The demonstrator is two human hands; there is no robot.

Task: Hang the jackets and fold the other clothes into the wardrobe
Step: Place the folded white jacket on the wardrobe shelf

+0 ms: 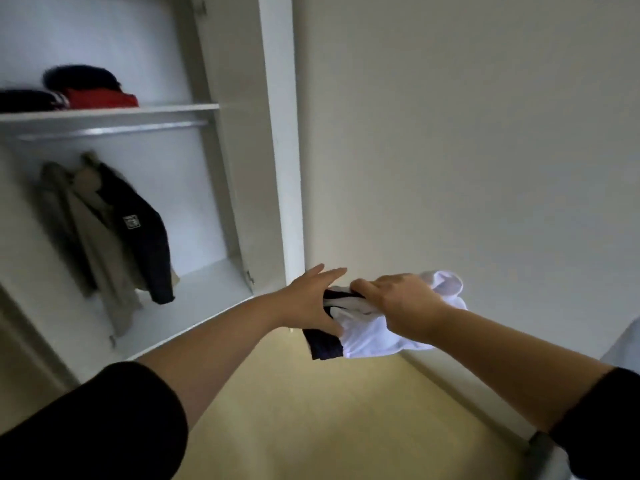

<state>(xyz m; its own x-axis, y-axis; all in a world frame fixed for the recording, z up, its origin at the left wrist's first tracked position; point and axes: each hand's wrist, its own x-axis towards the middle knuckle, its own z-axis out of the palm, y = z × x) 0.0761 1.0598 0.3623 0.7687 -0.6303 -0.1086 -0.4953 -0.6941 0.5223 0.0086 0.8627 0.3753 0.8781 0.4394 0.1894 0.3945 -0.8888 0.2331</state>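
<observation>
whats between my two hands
A bundled white and dark garment, gripped by the right hand, with the left hand open against it; head view.

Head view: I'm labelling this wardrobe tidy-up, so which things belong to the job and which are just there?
Job: left hand, right hand, white and dark garment, hanging jackets, folded clothes, shelf, rail.
Just there: wall, floor.

Right hand (403,303) grips white-and-dark garment (367,339) midair; left hand (311,301) flat against it; jackets (114,230) hang in wardrobe (277,150).
</observation>
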